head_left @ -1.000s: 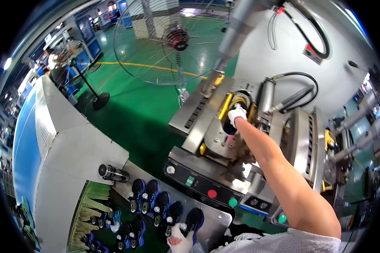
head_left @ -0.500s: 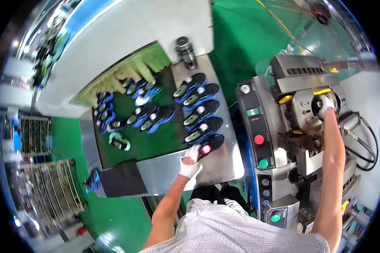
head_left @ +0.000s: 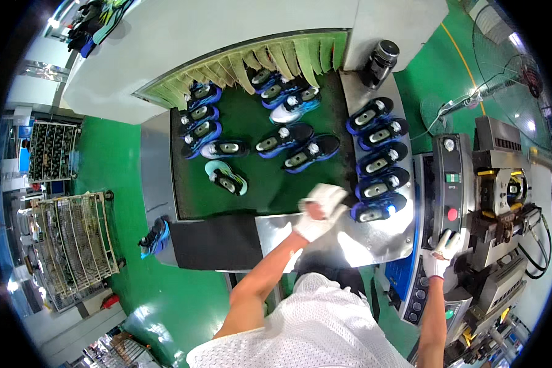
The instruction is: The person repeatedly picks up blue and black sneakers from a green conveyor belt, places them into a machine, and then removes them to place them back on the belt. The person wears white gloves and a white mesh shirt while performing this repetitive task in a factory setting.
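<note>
My left hand (head_left: 320, 211), in a white glove, hovers over the near edge of the conveyor belt (head_left: 270, 196), fingers apart and nothing in them. To its right a row of several black and blue shoes (head_left: 380, 184) stands on the metal side ledge; the nearest shoe (head_left: 379, 207) is a short way from my fingers. My right hand (head_left: 446, 250), also gloved, rests with fingers stretched on the machine's control panel (head_left: 432, 202), just below a red button (head_left: 452, 214); what lies under the fingers is hidden. A dark, partly blue piece (head_left: 514, 189) sits in the machine's clamp, too small to make out.
More shoes (head_left: 285, 140) and a pale green shoe (head_left: 227, 178) lie on the belt, before a fringed curtain (head_left: 245, 67). A dark bottle (head_left: 381, 63) stands at the ledge's far end. One shoe (head_left: 156, 237) sits at the table's left corner. Wire racks (head_left: 73, 239) stand left, a fan (head_left: 521, 80) far right.
My right hand has come back from the machine's clamp to the control panel. My left hand has moved off the nearest shoe, leftward over the belt edge. The view has swung left.
</note>
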`<state>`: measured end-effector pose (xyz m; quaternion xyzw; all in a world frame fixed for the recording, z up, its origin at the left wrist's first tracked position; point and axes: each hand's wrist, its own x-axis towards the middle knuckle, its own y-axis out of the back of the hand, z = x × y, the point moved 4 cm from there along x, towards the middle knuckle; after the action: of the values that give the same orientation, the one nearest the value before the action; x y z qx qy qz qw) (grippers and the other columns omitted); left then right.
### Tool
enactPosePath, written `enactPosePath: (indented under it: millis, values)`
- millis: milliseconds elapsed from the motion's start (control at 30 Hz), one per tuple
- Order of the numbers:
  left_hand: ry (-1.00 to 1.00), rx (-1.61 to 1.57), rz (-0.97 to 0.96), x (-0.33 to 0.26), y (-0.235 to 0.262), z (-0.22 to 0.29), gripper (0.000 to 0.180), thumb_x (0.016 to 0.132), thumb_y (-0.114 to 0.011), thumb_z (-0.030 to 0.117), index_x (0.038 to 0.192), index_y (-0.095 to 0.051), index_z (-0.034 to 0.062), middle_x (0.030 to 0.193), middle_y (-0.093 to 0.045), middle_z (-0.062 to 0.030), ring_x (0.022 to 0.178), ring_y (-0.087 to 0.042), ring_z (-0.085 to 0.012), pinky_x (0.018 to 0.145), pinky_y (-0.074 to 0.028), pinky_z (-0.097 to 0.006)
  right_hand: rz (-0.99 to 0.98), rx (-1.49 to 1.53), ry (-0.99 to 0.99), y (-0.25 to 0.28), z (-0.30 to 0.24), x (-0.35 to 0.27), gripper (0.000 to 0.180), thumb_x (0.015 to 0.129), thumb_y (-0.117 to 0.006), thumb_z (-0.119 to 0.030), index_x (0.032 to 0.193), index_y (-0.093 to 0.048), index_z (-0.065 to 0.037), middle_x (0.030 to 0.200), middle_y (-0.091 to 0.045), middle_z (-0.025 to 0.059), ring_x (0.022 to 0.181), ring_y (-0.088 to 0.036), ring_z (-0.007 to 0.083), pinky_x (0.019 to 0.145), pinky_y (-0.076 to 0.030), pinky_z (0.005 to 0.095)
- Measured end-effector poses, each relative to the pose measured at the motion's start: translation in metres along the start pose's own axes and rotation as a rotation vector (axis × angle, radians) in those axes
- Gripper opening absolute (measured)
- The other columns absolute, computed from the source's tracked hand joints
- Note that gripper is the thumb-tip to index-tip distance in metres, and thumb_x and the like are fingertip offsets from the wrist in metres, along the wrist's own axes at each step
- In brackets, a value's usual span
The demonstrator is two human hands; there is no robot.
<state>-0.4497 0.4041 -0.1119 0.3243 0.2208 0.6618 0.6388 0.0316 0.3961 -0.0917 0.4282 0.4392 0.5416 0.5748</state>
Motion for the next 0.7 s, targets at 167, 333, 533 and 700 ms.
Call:
enactPosePath:
  millis: [167, 333, 533, 700]
  values:
    - [0.504, 0.589, 0.439, -0.058, 0.171, -0.163, 0.053, 0.087, -0.077, 0.029, 0.131, -0.062, 0.0035, 0.127, -0.061, -0.0187, 0.117, -0.056, -0.0415, 0.105, -0.043, -0.054, 0.058, 0.276, -0.067, 0.052, -0.016, -0.025, 0.112, 0.077, -0.086, -0.017, 0.165, -0.019, -0.003, 0.168, -0.021, 0.0254, 0.155, -0.025, 0.0402, 0.127, -0.023, 0.0457]
    - [0.523, 0.493, 0.169, -0.092, 0.192, -0.283, 0.023, 0.097, -0.067, 0.027, 0.11, -0.069, 0.0076, 0.117, -0.066, -0.0157, 0.112, -0.062, -0.0366, 0.088, -0.054, -0.048, -0.254, 0.718, -0.201, 0.074, -0.115, -0.059, 0.097, 0.081, -0.08, -0.006, 0.162, -0.025, 0.001, 0.163, -0.037, 0.0211, 0.151, -0.037, 0.0287, 0.124, -0.029, 0.0376]
    - [0.123, 0.266, 0.052, -0.054, 0.171, -0.157, 0.023, 0.094, -0.072, 0.038, 0.102, -0.073, 0.0162, 0.102, -0.067, -0.0081, 0.089, -0.068, -0.0296, 0.075, -0.056, -0.042, -0.635, 0.894, -0.045, 0.154, -0.256, -0.069, 0.087, 0.079, -0.084, -0.034, 0.146, -0.047, 0.008, 0.146, -0.054, 0.0306, 0.136, -0.056, 0.0391, 0.112, -0.045, 0.0428]
    - [-0.106, 0.107, -0.465, -0.028, 0.065, 0.033, 0.025, 0.095, -0.069, 0.035, 0.109, -0.075, 0.0155, 0.106, -0.071, -0.0097, 0.09, -0.071, -0.0304, 0.077, -0.057, -0.043, -0.43, 0.93, 0.175, 0.108, -0.325, -0.102, 0.075, 0.081, -0.078, -0.04, 0.143, -0.056, -0.003, 0.144, -0.057, 0.0242, 0.14, -0.048, 0.0399, 0.118, -0.037, 0.0418]
